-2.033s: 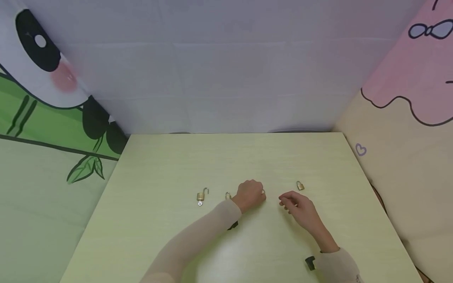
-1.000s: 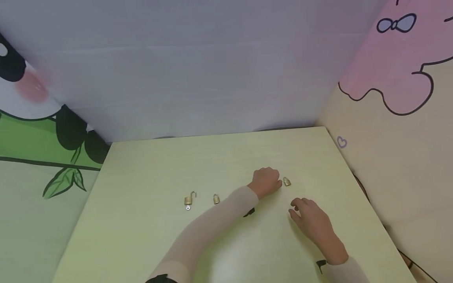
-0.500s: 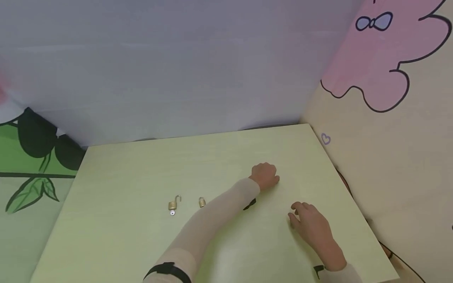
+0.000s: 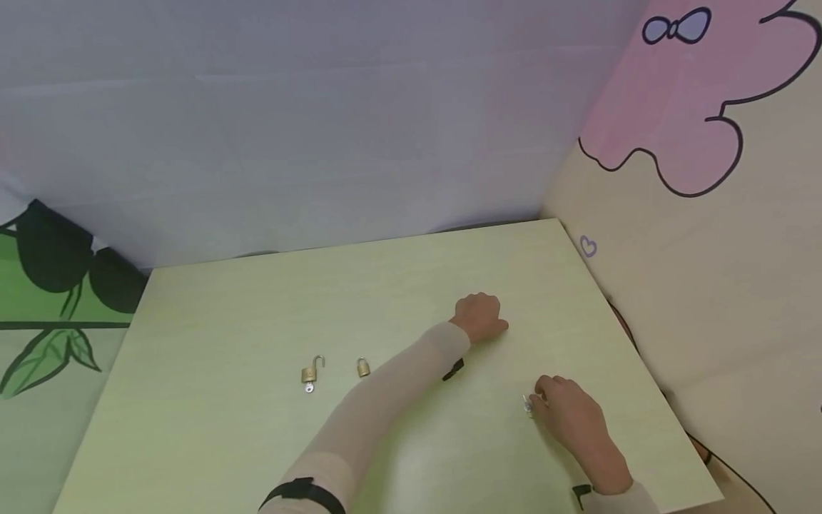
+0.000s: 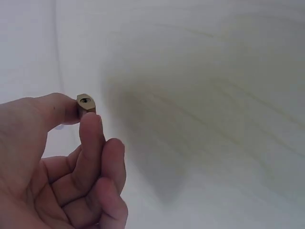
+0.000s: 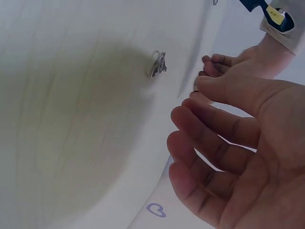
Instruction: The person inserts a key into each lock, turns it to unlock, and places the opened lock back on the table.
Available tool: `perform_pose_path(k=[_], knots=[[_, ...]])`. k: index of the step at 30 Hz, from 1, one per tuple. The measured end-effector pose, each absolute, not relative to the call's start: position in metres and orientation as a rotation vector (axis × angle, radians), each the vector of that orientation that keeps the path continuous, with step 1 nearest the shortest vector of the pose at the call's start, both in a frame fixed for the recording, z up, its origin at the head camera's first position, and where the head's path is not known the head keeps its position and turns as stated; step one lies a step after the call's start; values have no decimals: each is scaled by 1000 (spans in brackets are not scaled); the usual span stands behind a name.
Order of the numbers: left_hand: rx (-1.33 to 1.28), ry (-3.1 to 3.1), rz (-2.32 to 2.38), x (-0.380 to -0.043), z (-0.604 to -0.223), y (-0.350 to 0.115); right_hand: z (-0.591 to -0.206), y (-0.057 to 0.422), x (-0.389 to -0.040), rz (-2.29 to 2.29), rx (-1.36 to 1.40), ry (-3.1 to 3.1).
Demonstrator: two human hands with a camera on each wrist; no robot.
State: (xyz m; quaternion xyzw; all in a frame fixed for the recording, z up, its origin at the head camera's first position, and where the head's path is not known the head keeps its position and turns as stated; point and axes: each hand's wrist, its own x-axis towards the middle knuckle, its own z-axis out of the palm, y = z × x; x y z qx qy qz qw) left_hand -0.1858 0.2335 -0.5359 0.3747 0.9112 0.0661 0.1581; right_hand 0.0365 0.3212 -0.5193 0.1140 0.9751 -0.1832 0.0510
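Note:
My left hand (image 4: 478, 318) reaches across toward the back right of the table. In the left wrist view its thumb and forefinger pinch a small brass padlock (image 5: 86, 101), keyhole end showing; the shackle is hidden. My right hand (image 4: 574, 417) hovers over the right side of the table, fingers loosely bent, holding nothing. Just left of its fingertips is a small bunch of keys (image 4: 528, 407). The right wrist view shows these keys (image 6: 157, 64) on a ring, apart from the fingers.
On the left-middle of the table (image 4: 257, 307) lies an unlocked brass padlock (image 4: 309, 375) with a key in it. A closed brass padlock (image 4: 363, 368) lies close to the left forearm. Walls border the table's back and right.
My left hand moved right and picked up the padlock at the back right. The keys have come into sight beside my right hand, out of its fingers. The head view turned right.

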Motion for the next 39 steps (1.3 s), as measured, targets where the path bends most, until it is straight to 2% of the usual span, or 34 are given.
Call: perform_pose_path(k=[14, 21, 31, 39], knots=[[1099, 2512, 186, -171, -463, 187, -533, 312, 35, -560, 423, 2814], [1119, 2532, 206, -163, -438, 164, -535, 308, 35, -647, 504, 2767], [1097, 2538, 214, -159, -426, 148, -540, 305, 37, -941, 492, 2751], [1096, 2545, 233, -160, -426, 139, -527, 287, 32, -1488, 602, 2578]])
